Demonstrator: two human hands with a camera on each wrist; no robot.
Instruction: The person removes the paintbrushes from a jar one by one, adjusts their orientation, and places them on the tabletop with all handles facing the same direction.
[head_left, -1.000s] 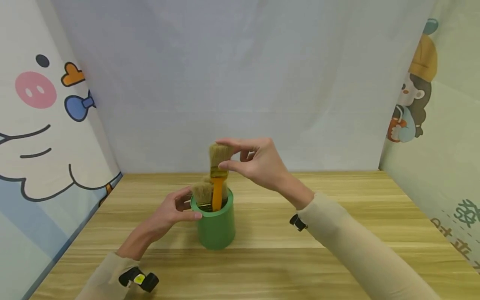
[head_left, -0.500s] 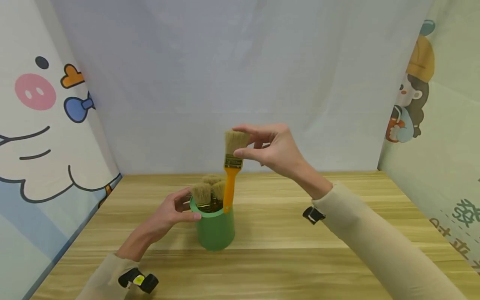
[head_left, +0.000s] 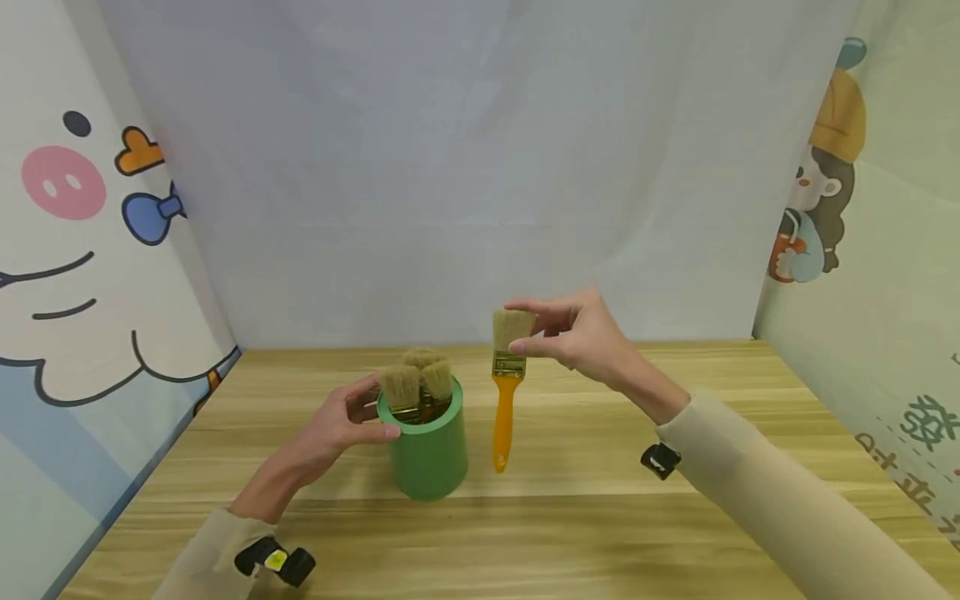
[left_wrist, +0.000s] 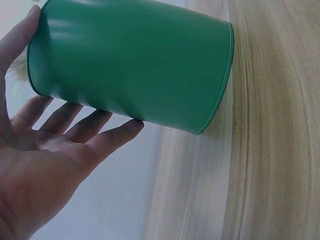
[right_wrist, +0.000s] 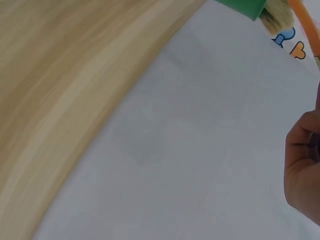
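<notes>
My right hand pinches a flat paintbrush by its pale bristles between thumb and fingers. The brush hangs upright, its orange handle pointing down, to the right of a green cylindrical pot. Several more paintbrushes stand in the pot with bristles up, their handles hidden inside. My left hand holds the pot from the left, the thumb at the front of the rim and the fingers along its side. In the left wrist view the fingertips touch the green wall.
The pot stands on a wood-grain table. Behind the table hangs a pale cloth. Printed cartoon panels rise at the left and right.
My right hand has drawn the paintbrush up out of the pot, moved it right, then lowered it beside the pot. The left hand stays on the pot.
</notes>
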